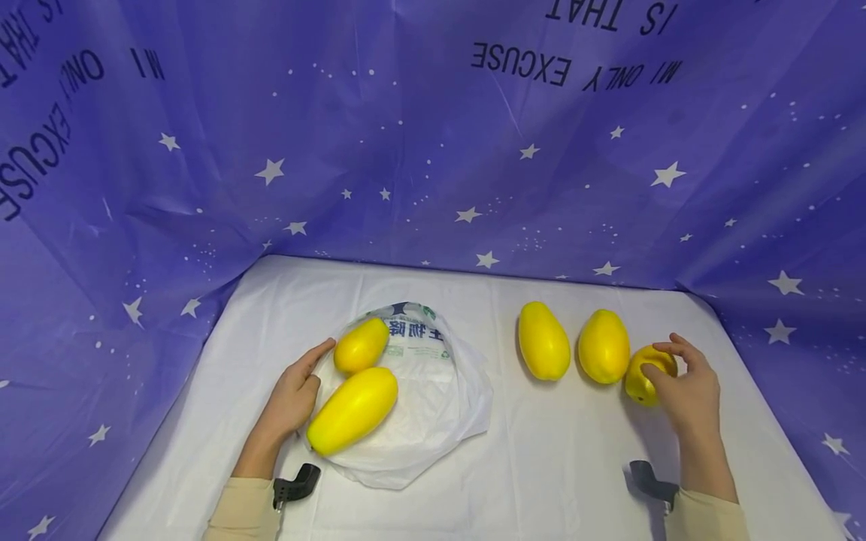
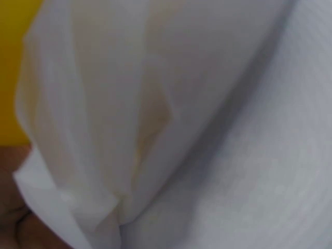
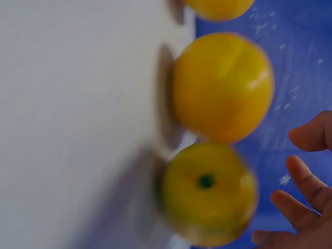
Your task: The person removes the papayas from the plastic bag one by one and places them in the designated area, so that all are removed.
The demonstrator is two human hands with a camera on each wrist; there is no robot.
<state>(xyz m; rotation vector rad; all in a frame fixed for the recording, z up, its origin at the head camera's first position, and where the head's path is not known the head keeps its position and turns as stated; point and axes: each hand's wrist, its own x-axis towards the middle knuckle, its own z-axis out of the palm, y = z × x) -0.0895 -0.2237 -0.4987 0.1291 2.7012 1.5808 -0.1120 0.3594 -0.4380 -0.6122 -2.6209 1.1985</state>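
My left hand (image 1: 292, 398) holds the left rim of a white plastic bag (image 1: 422, 409), which is spread round and open on the table. In the left wrist view the bag's film (image 2: 93, 104) covers much of that hand. Two long yellow papaya-like fruits lie at the bag's left side, a smaller one (image 1: 361, 346) behind a larger one (image 1: 353, 411). On the right, my right hand (image 1: 690, 391) is spread over a rounder yellow fruit (image 3: 210, 194) with a dark green dot at its end. In the right wrist view, fingers and thumb stand apart from this fruit.
Two more yellow fruits stand left of the right hand, one (image 1: 604, 346) close beside the rounder fruit and another (image 1: 544, 342) farther left. A white cloth (image 1: 541, 466) covers the table. Purple star-printed curtains (image 1: 433, 150) enclose its back and sides.
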